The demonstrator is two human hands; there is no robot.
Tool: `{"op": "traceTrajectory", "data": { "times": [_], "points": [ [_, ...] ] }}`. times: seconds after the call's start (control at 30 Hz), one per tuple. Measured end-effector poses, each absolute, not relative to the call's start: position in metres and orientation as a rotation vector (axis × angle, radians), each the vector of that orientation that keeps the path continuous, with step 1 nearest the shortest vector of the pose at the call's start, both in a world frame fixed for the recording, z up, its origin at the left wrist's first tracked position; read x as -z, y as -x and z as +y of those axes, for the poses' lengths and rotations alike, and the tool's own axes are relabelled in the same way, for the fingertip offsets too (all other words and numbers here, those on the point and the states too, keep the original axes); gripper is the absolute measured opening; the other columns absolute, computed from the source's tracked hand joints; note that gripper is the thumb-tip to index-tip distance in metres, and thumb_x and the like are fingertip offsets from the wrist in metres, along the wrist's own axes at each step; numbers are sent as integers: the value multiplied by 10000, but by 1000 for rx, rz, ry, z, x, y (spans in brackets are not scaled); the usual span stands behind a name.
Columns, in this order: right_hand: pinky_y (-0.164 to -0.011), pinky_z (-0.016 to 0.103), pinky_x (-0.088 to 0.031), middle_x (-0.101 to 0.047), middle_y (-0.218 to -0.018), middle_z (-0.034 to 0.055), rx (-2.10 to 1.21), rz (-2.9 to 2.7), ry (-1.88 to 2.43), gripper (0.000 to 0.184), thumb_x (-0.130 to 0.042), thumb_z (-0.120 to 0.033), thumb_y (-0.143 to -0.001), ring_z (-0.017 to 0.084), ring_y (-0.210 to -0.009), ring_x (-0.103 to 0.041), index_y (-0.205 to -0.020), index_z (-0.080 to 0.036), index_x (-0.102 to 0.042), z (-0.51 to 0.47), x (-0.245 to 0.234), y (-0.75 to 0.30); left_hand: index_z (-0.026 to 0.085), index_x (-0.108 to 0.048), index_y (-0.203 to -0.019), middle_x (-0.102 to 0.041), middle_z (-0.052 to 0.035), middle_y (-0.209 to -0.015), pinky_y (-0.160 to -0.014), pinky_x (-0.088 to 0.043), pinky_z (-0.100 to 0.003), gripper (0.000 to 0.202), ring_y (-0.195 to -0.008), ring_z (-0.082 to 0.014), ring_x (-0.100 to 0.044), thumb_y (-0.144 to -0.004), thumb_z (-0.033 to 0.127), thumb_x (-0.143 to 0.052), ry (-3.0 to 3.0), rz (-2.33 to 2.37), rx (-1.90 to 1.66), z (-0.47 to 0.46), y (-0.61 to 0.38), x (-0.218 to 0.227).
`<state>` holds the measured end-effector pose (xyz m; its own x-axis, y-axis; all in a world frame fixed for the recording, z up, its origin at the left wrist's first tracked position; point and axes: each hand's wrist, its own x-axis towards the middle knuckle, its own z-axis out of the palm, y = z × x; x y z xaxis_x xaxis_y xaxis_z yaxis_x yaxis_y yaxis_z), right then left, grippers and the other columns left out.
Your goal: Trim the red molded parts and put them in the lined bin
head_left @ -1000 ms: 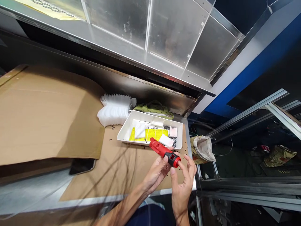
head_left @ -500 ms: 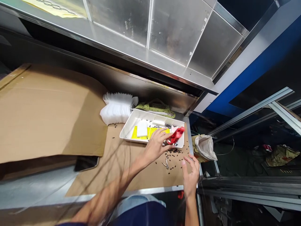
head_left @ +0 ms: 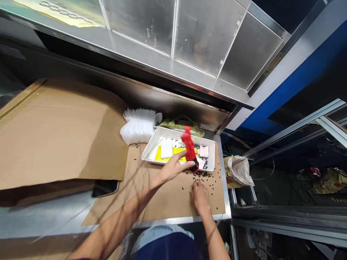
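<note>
My left hand (head_left: 175, 168) grips the lower end of a red plastic handheld tool (head_left: 189, 147) with a black end, holding it upright over the near edge of a white plastic tray (head_left: 173, 133). The tray holds yellow printed sheets (head_left: 176, 153), white pads (head_left: 166, 148) and a pink pad (head_left: 204, 151). My right hand (head_left: 199, 196) rests low on the brown cardboard bench cover (head_left: 162, 202), fingers bunched beside small metal pieces (head_left: 192, 187). Scattered small black parts (head_left: 202, 174) lie just above it.
A large cardboard sheet (head_left: 59, 133) covers the bench's left. Behind the tray are a stack of white fluffy sheets (head_left: 138, 126) and a green bag (head_left: 184, 124). A paper sack (head_left: 238, 172) sits beyond the metal bench edge on the right, under a steel panel overhead.
The red tool has swung from lying across the tray's right corner to upright in my left hand. My right hand has dropped from spread in the air to the cardboard.
</note>
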<state>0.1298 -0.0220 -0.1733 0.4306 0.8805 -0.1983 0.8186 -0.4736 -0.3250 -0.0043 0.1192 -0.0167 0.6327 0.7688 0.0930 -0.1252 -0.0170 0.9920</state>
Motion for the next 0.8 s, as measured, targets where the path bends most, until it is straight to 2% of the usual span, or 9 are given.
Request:
{"op": "traceTrajectory", "data": {
  "times": [0.07,0.17,0.23,0.33,0.47,0.53,0.6,0.7,0.8],
  "points": [
    [-797,376,-473,-683,-1055,140,-498,-1519,2485,205,-652,-139,-804,302,-957,-662,-998,-192,-689,-25,171,-132,121,-691,-1045,-772,-135,-1032,-974,-522,-546,656,-1121,-363,-680,-817,726,-581,-1263,518,-688,116,6,18],
    [-860,397,-477,-674,-1103,139,-445,-1502,2419,252,-569,-168,-859,307,-1038,-643,-1090,-197,-665,-34,164,-134,137,-660,-1055,-732,-162,-1190,-915,-555,-558,684,-1243,-349,-622,-929,736,-353,-1075,476,-607,107,8,19],
    [-871,386,-487,-670,-1118,132,-417,-1471,2360,279,-511,-193,-889,287,-1042,-645,-1132,-202,-647,-39,160,-136,170,-665,-991,-733,-124,-1210,-930,-547,-577,588,-1350,-332,-527,-964,676,-366,-871,448,-540,98,9,17],
    [-840,380,-512,-677,-1105,126,-386,-1416,2273,269,-499,-250,-889,279,-1011,-659,-1108,-201,-648,-44,157,-139,212,-674,-878,-784,-50,-1075,-990,-513,-601,447,-1454,-276,-386,-989,578,-442,-449,399,-415,88,9,11],
    [-807,380,-526,-687,-1044,114,-328,-1336,2154,239,-489,-294,-878,271,-971,-665,-1023,-203,-657,-47,146,-141,210,-695,-833,-796,-47,-990,-1021,-498,-598,423,-1498,-240,-291,-1020,486,-434,-239,407,-365,82,6,0],
    [-807,363,-525,-685,-1024,98,-308,-1302,2089,234,-467,-308,-899,249,-959,-663,-1003,-205,-651,-49,136,-140,217,-706,-847,-801,-32,-910,-1030,-489,-597,388,-1489,-228,-320,-1026,444,-447,-148,413,-357,81,5,-3],
    [-845,356,-516,-678,-1047,88,-296,-1277,2029,244,-453,-320,-922,232,-985,-654,-1021,-208,-646,-51,124,-140,216,-714,-863,-799,-16,-836,-1042,-476,-590,344,-1448,-224,-408,-1027,394,-470,-50,402,-352,81,3,-4],
    [-891,359,-498,-668,-1099,86,-296,-1249,1967,271,-447,-347,-943,227,-1035,-637,-1073,-213,-643,-53,109,-140,187,-726,-892,-800,-32,-820,-1048,-464,-600,307,-1376,-246,-511,-1020,353,-501,18,386,-345,80,2,-1],
    [-848,352,-496,-677,-1094,86,-361,-1198,1941,275,-466,-370,-933,233,-996,-642,-1063,-224,-660,-52,105,-141,181,-732,-919,-803,-49,-852,-1051,-460,-612,274,-1406,-246,-475,-996,371,-551,3,389,-343,80,1,5]
  ]
}}
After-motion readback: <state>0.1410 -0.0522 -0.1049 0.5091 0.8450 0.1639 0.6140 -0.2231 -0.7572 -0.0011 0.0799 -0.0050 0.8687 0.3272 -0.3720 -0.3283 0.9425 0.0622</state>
